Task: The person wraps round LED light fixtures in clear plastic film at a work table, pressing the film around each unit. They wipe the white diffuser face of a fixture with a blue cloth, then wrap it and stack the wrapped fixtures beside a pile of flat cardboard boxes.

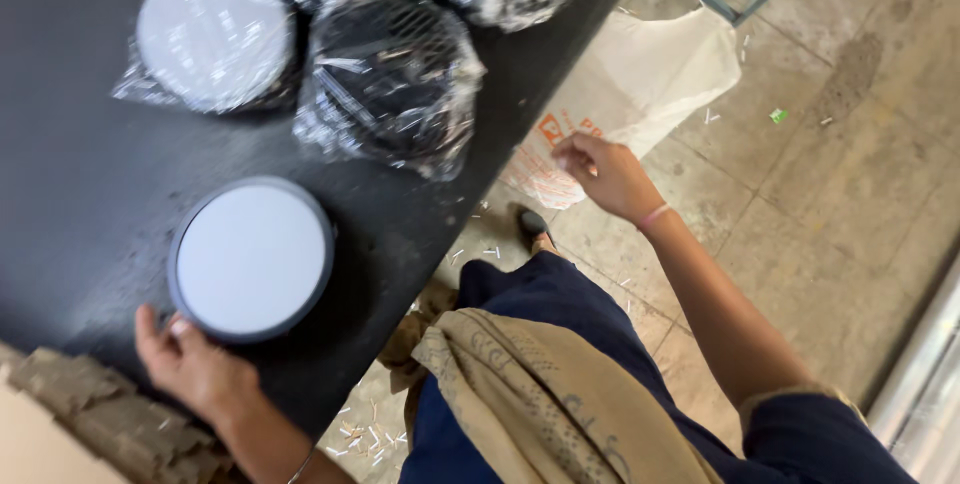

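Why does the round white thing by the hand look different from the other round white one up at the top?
The near disc is bare, while the far disc sits in crinkly clear plastic wrap. The left hand touches the near disc's edge; no hand is near the far disc. The near disc shows a dark rim all around; the far disc's rim is mostly hidden by wrap. Both are round, white-faced and lie flat on the black table.
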### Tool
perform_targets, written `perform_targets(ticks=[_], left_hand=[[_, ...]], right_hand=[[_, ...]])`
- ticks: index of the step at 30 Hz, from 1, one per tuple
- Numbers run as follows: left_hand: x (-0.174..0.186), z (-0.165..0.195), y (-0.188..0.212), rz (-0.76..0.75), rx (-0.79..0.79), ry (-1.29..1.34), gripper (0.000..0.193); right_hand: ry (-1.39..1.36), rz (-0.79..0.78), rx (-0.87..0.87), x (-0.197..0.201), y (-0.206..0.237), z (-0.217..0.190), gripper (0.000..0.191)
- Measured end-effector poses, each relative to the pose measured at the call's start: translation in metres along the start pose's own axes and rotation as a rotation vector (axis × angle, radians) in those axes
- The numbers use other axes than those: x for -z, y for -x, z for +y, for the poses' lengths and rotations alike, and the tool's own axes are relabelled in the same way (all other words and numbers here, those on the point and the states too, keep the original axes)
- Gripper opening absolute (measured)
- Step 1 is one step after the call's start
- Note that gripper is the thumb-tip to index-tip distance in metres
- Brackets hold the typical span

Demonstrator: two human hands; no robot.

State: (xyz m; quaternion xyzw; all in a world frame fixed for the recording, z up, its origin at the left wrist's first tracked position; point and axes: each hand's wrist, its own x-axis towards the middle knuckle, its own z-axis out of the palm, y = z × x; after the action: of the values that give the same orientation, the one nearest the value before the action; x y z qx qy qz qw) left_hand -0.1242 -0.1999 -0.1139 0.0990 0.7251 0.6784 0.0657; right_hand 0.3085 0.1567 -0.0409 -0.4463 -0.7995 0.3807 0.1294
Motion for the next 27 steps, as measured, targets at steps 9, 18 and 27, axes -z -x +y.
perform_targets(ticks=[9, 18, 27], left_hand=[[-0.114, 0.111, 0.107, 0.353, -0.541, -0.797, 0.037], [-0.424, 0.109, 0.261, -1.027, -0.383, -0.510, 0.039], [-0.481, -0.074, 0.323, -0.952, -0.053, -0.761, 0.065]], right_hand=[[0.497, 0.211, -0.062, 0.099, -0.072, 0.240, 0.023], [0.334, -0.620, -0.079, 0.073, -0.069, 0.298, 0.041], [0.511, -1.283, -0.307, -0.010, -0.141, 0.295, 0.029]])
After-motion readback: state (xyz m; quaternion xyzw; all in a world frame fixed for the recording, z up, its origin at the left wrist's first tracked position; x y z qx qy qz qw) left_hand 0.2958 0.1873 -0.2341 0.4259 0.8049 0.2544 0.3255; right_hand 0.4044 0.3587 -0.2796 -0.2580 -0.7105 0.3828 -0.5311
